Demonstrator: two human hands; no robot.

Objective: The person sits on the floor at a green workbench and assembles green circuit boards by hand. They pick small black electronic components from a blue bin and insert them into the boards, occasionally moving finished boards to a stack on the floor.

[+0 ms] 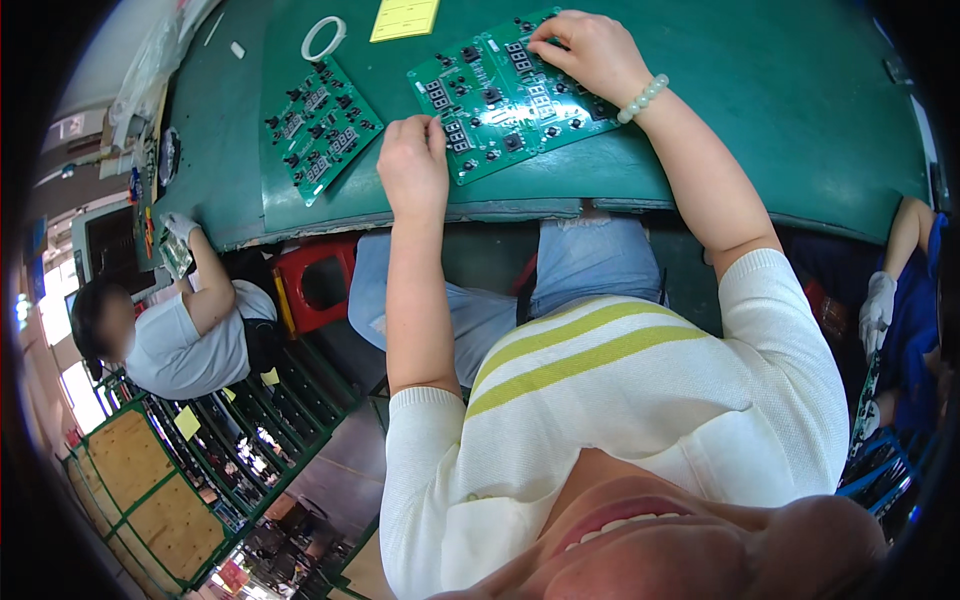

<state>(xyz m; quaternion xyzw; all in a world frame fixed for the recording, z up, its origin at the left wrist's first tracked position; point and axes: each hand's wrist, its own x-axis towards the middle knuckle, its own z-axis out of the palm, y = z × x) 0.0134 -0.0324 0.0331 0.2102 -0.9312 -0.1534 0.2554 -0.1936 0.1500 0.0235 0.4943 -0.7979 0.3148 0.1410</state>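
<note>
Lying under both hands, left hand (pixel 412 165) and right hand (pixel 592 52): green circuit board (pixel 510 95).

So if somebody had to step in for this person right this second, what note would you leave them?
Left hand: fingers curled on the near left edge of the green circuit board, gripping nothing that I can see.
Right hand: resting flat on the board's far right end.
That board lies on the green table; a second circuit board lies apart to its left, untouched, with a tape ring and a yellow pad beyond.
Done or left: the picture does not show which parts have been handled.
</note>
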